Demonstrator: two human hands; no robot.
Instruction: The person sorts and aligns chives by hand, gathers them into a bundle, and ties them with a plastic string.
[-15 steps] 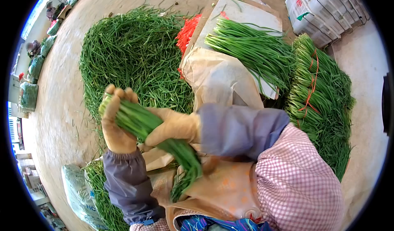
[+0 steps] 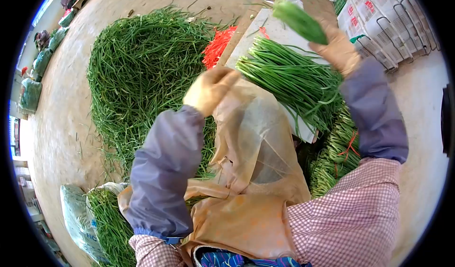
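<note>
My gloved right hand grips a bunch of chives at the upper right, its pale cut ends pointing up and left. It is raised over a larger pile of chives laid on a white board. My gloved left hand is in the middle, beside the board's near left corner. Its fingers reach forward, a little blurred and partly apart, and I see nothing held in them. Just beyond the left fingers lies a heap of red ties.
A big heap of loose green leaves covers the floor at left. Tied chive bundles are stacked at right. White crates stand at the upper right. A plastic sack sits at lower left. A tan apron covers my lap.
Both hands held the chives over my lap before. My right hand has carried the bunch up and right over the board; my left has let go and moved right, near the red ties.
</note>
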